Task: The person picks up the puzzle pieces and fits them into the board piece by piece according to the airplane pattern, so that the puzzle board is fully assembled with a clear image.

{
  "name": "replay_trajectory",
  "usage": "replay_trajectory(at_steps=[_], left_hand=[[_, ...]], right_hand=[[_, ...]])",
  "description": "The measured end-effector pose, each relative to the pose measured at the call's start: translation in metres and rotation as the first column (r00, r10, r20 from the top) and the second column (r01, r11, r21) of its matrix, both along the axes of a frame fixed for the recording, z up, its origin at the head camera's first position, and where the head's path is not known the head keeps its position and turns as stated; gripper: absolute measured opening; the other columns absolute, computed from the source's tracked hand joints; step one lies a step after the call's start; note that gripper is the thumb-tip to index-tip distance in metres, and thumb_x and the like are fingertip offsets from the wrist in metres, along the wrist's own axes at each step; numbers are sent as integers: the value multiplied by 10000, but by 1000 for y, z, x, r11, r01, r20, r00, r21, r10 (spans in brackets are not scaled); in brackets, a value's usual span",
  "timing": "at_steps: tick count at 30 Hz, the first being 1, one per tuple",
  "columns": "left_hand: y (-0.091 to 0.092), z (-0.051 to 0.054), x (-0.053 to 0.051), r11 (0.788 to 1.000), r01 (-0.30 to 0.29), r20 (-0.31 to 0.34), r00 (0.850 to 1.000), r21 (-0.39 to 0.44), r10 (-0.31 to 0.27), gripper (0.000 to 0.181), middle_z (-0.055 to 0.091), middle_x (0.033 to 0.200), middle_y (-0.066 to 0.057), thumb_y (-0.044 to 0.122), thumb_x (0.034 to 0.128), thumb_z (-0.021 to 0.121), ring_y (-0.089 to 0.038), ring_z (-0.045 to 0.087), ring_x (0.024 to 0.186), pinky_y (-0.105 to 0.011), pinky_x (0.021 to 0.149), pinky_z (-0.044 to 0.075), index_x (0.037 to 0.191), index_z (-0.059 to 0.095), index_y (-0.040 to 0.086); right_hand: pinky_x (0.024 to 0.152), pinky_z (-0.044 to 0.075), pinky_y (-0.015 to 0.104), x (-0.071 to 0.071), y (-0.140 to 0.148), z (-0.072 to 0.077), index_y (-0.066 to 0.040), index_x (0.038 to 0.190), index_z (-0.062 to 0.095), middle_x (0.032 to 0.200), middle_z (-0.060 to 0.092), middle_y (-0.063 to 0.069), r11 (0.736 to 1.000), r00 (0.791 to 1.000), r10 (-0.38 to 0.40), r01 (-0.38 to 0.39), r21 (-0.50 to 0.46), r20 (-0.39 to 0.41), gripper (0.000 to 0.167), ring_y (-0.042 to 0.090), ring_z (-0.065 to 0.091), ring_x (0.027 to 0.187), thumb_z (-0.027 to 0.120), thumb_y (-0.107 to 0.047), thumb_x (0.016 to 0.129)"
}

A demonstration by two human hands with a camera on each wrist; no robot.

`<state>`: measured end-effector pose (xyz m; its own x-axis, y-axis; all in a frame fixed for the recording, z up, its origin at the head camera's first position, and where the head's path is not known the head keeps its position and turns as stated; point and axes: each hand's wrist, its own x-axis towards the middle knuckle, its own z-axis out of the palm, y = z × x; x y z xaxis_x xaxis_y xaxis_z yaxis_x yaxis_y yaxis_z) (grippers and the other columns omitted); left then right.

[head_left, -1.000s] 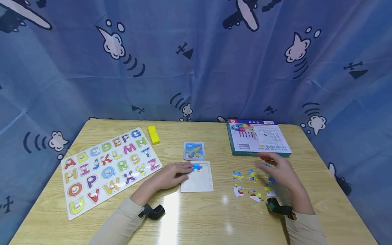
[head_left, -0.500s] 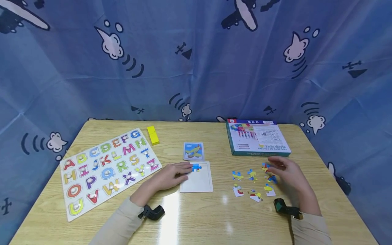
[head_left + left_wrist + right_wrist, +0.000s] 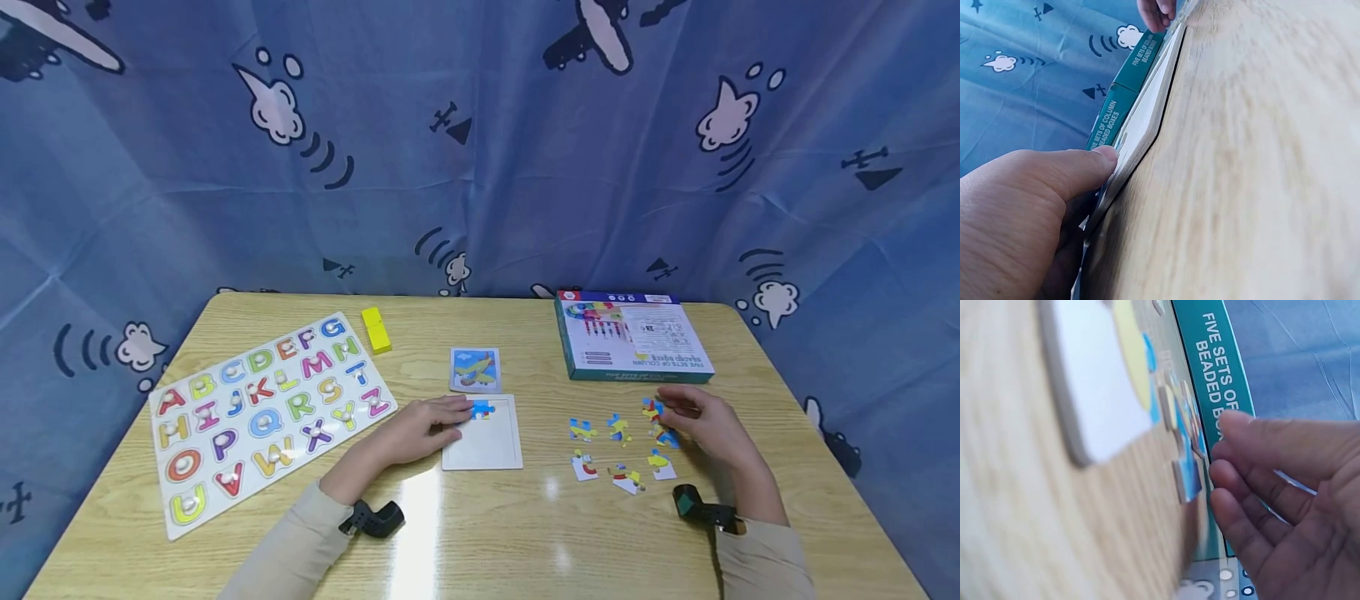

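In the head view, my left hand (image 3: pixel 423 429) rests on the left side of a white square puzzle tray (image 3: pixel 483 450), its thumb and fingers touching the tray. One or more blue pieces (image 3: pixel 482 410) lie at the tray's top edge near those fingertips. The left wrist view shows the thumb (image 3: pixel 1085 172) against the tray's edge (image 3: pixel 1141 134). Over to the right, my right hand (image 3: pixel 712 429) is beside a cluster of blue, red and yellow jigsaw pieces (image 3: pixel 660 435). Its fingers are loosely bent, with nothing seen between them in the right wrist view.
Other jigsaw pieces (image 3: pixel 581 430) lie between the tray and my right hand. A plane picture card (image 3: pixel 475 371) lies beyond the tray. A flat box (image 3: pixel 633 337) stands at the back right. At left are an alphabet board (image 3: pixel 273 417) and yellow blocks (image 3: pixel 377 330).
My right hand has moved right and slightly toward me, uncovering the cluster of jigsaw pieces at its left. My left hand stays on the tray.
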<state>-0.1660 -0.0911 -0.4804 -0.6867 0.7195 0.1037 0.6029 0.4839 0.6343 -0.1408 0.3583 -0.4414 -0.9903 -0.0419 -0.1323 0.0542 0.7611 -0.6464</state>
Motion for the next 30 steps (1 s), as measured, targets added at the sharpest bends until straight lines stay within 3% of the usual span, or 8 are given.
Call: replay_trajectory(at_steps=[16,24,30], left_hand=[[0,2,1,1000,-3,13,1000,4,3,401,472,1441,-9,228,959,569,-164,373,1379,-370,1131,326,1337,544,95],[0,1,1,1000,1,6,1000,6,-1,399,478,1436,-16,222,956,573,-168,378,1376,-368,1131,325,1332,548,90],[0,2,1,1000,-1,2,1000,1,1,398,479,1435,-12,223,956,573,-171,379,1376,-366,1131,326,1330,549,88]], right_hand=[[918,479,537,-7,-2,-4,51,1249,565,1247,545,273,996,999,50,-49,75,-1,362,404,539,1110,604,-56,906],[873,493,518,-10,-2,-5,42,1224,588,1203,555,264,990,998,67,-66,128,-2,347,362,551,1035,619,-56,892],[812,500,436,-11,-2,-5,36,1191,603,1149,576,240,986,998,64,-65,152,11,322,307,545,963,631,-70,888]])
